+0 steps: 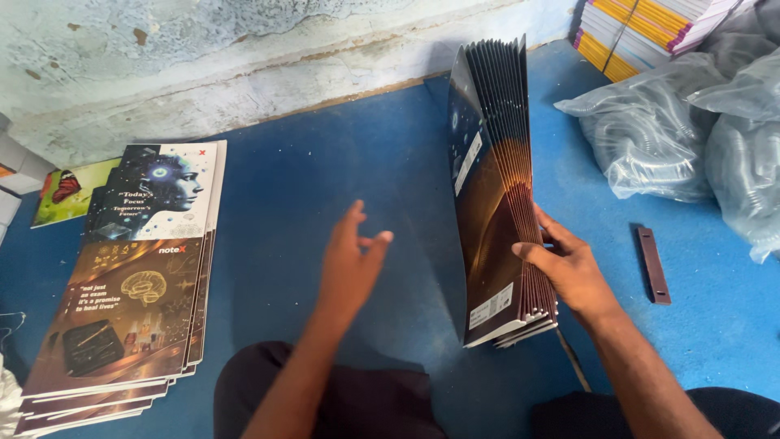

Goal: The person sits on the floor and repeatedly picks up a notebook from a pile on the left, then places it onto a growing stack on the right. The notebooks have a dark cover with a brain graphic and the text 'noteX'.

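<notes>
The right hand point(573, 272) clasps an upright sheaf of printed covers point(496, 195) on the blue floor point(325, 179); the left hand point(349, 260) hovers open, holding nothing.

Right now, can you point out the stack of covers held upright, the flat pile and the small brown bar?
upright stack of covers point(487, 219), head view, dark front cover.
flat pile of covers point(134, 284), head view, top sheet.
brown bar point(653, 265), head view, its middle.

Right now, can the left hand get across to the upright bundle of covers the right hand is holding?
Probably yes: the left hand hovers open and empty beside the bundle of covers, with only bare blue floor between them. The right hand grips the far side.
</notes>
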